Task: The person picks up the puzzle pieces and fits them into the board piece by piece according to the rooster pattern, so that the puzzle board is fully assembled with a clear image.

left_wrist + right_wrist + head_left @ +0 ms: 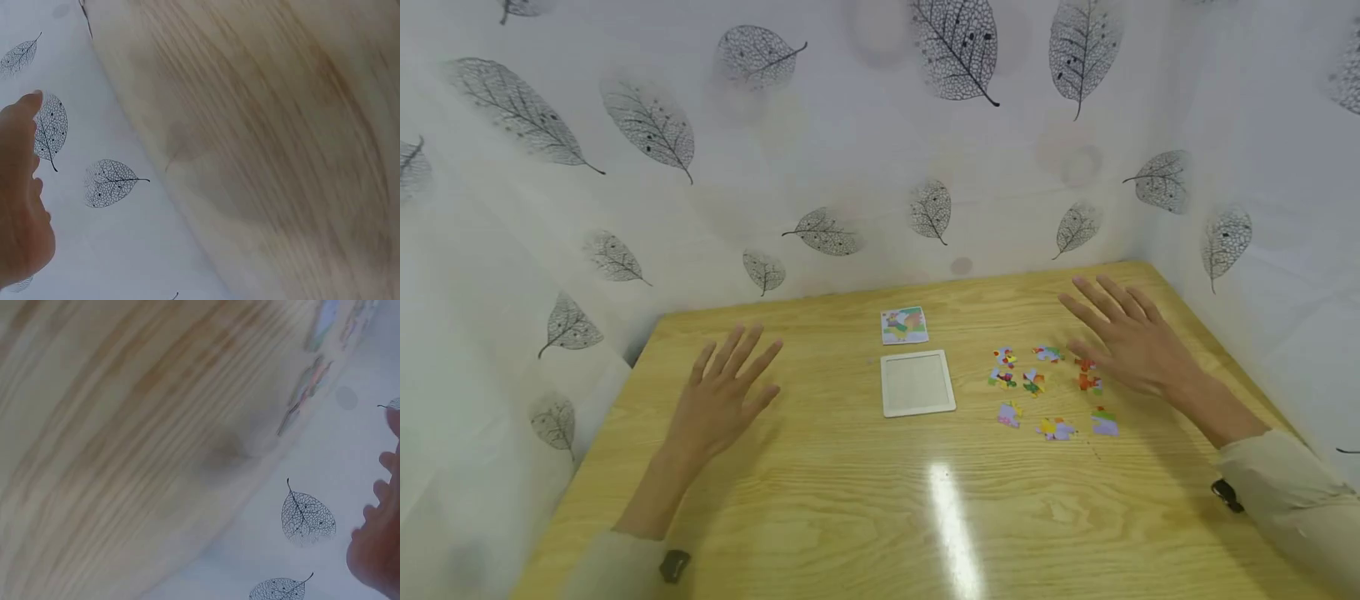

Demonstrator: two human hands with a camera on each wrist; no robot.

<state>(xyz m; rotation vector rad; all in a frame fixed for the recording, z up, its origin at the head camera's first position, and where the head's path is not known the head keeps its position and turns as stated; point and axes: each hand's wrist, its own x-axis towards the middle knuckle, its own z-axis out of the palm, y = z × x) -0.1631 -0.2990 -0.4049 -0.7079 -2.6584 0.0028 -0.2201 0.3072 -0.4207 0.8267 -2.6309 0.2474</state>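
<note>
My left hand [718, 404] hovers over the left part of the table with its fingers spread and nothing in it. On the right, my right hand [1131, 346] is also spread, right beside the loose jigsaw pieces [1057, 428] and overlapping the edge of the orange ones [1088, 382] in the head view. Between the hands lies a white square puzzle frame [917, 383] with a bare inside. Just behind it is a small picture card [904, 326] showing a colourful animal figure. In the wrist views, only part of the left hand [22, 194] and right hand [381, 519] shows.
The wooden table [820, 500] carries a bright light reflection near its front. A white curtain [850, 150] printed with dark leaves stands along its back and both sides. Dark straps or devices sit at both sleeve cuffs [1262, 458].
</note>
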